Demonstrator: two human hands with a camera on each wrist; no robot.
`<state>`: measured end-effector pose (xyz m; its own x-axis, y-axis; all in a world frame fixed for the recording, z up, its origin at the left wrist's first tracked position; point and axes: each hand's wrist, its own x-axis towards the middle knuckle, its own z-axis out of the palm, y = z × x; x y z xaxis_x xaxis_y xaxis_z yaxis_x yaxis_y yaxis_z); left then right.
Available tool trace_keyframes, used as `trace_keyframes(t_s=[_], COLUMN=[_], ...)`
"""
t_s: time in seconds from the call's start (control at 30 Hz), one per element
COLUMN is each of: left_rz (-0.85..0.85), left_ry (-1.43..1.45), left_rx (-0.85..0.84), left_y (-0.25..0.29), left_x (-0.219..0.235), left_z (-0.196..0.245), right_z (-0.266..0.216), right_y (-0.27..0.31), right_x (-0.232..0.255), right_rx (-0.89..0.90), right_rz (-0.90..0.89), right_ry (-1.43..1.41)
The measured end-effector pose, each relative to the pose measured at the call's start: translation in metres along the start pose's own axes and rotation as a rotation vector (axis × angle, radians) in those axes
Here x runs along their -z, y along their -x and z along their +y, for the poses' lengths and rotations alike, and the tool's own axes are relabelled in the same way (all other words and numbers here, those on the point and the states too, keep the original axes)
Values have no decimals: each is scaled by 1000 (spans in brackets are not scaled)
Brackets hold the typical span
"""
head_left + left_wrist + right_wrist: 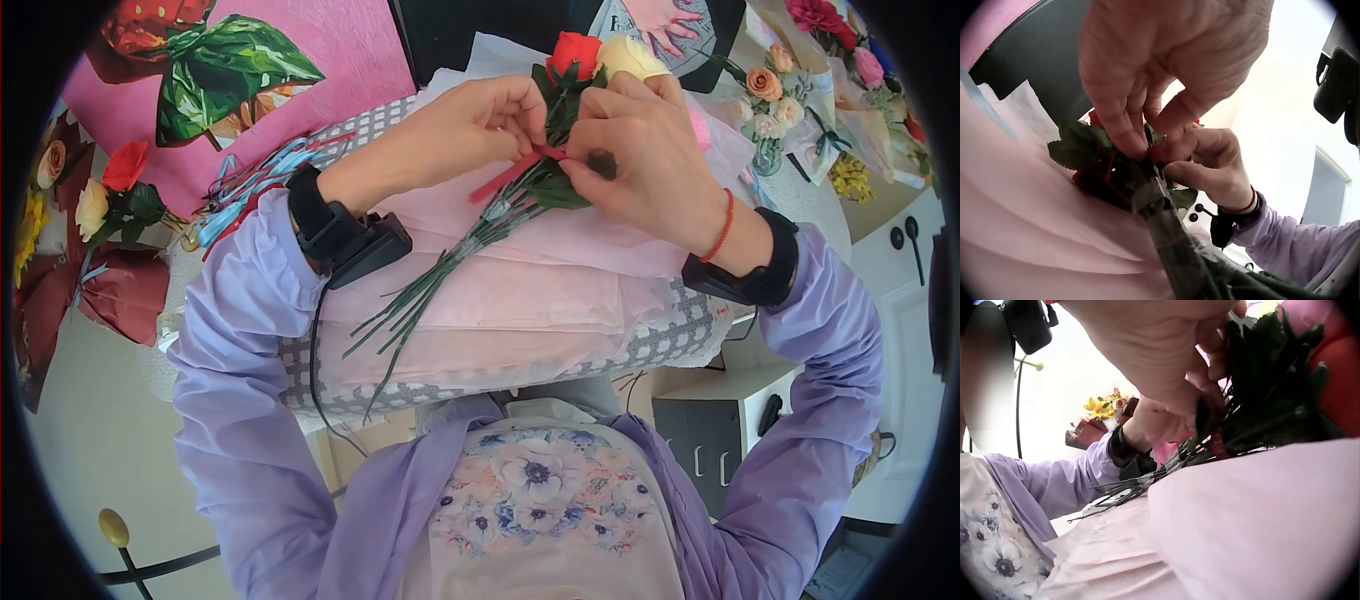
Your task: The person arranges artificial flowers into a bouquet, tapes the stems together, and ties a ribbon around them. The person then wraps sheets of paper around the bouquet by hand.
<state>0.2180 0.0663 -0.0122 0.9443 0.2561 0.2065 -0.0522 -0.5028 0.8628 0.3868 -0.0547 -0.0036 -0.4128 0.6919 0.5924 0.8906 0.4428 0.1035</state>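
Note:
A bunch of roses with green stems [450, 255] lies across the pale pink wrapping paper [520, 300], heads pointing away from me. Among the heads are a red rose [574, 55] and a cream rose [630, 58], with dark leaves [560, 190] below. A red ribbon [500, 180] passes round the stems under the heads, one tail trailing toward the lower left. My right hand [635, 140] pinches the ribbon between thumb and fingers. From the other side my left hand [490, 120] holds the ribbon with curled fingertips. Clear wrap [1169, 237] covers the stems just below.
Loose blue and red ribbons [265, 185] lie left of the paper on the checked tablecloth [690, 320]. A wrapped bouquet [120, 290] stands at the far left. On the right are a small vase of roses [768, 150] and more bouquets. A pink picture [350, 60] is at the back left.

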Motion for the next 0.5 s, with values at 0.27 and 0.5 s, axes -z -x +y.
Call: trace_keyframes(t_s=[0.27, 0.5], left_rz=[67, 247], left_ry=[-46, 145], left_rx=[187, 158], left_y=[-1, 0], left_x=[-4, -11], left_z=[3, -6], right_z=[-5, -3], right_y=[11, 13], right_x=[14, 16], right_rx=[-71, -115], right_rz=[40, 37], right_ry=[-39, -61])
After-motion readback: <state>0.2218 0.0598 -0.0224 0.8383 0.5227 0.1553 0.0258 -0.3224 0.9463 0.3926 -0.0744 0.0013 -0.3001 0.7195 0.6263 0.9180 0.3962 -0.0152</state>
